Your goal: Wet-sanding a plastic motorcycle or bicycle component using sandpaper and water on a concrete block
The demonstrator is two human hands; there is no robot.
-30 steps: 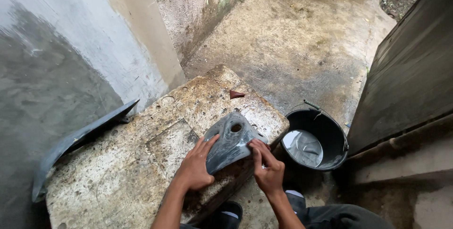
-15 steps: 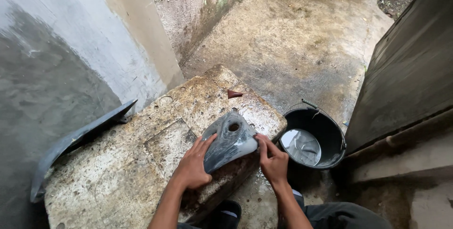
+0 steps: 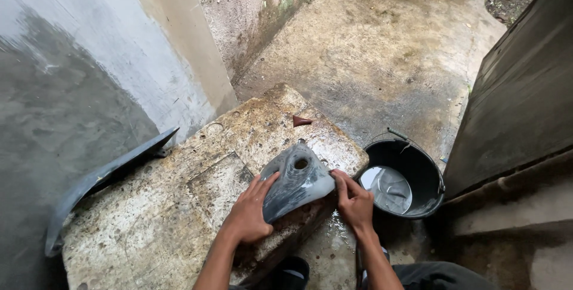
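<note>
Outdoors, on a stained concrete slab (image 3: 179, 206), the left hand (image 3: 248, 215) presses flat and open on a wet grey plastic panel (image 3: 295, 179) while the right hand (image 3: 353, 201) pinches its edge nearest the black bucket (image 3: 406, 176); keeping that flat palm firm would stop sliding.

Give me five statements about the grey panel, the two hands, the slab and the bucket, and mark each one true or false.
1. Both hands touch the grey plastic panel. True.
2. The panel lies inside the black bucket. False: it rests on the stone slab.
3. The left hand lies flat on the panel's lower edge. True.
4. The bucket stands left of the slab. False: it stands to its right.
5. The right hand holds a brush. False: it grips only the panel's corner.
</note>
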